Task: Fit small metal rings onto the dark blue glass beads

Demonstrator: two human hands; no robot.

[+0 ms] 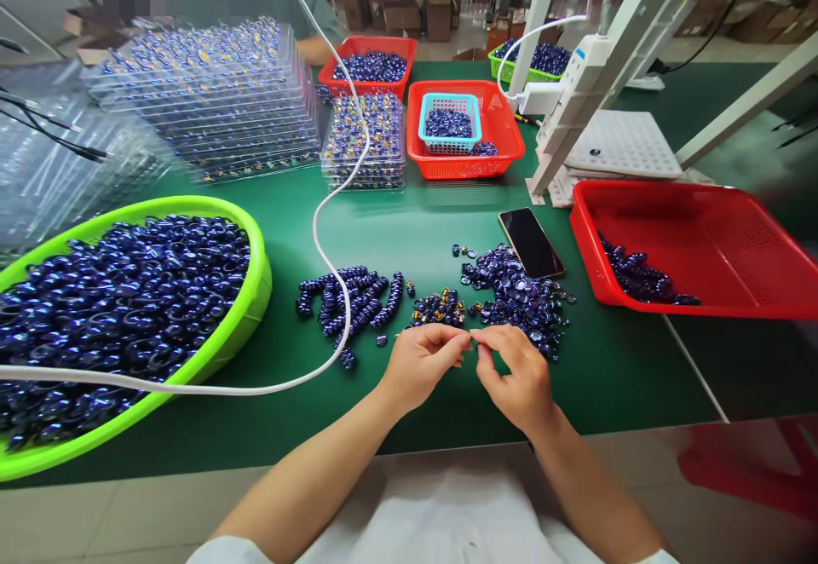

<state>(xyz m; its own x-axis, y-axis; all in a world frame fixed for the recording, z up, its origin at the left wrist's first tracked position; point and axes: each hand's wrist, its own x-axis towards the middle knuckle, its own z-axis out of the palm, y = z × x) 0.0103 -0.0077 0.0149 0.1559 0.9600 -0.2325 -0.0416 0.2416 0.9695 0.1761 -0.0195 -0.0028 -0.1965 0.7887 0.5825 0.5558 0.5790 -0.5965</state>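
Because both bare hands meet fingertip to fingertip at the near edge of the pile of small shiny blue-and-gold pieces, we can't see what, if anything, the left hand or right hand pinches, or how firmly; fingers hide it. Main risk, we'd say: a tiny slick part slipping out and getting lost in the heap. That pile sits just beside the loose heap of glossy dark-blue round caps, so a stray knuckle could mix the two. The black-screened flat smartphone touches the caps; nudging it could scatter them. The white flexible cable crosses the curved rows of dark-blue rings; a tug could drag those apart.
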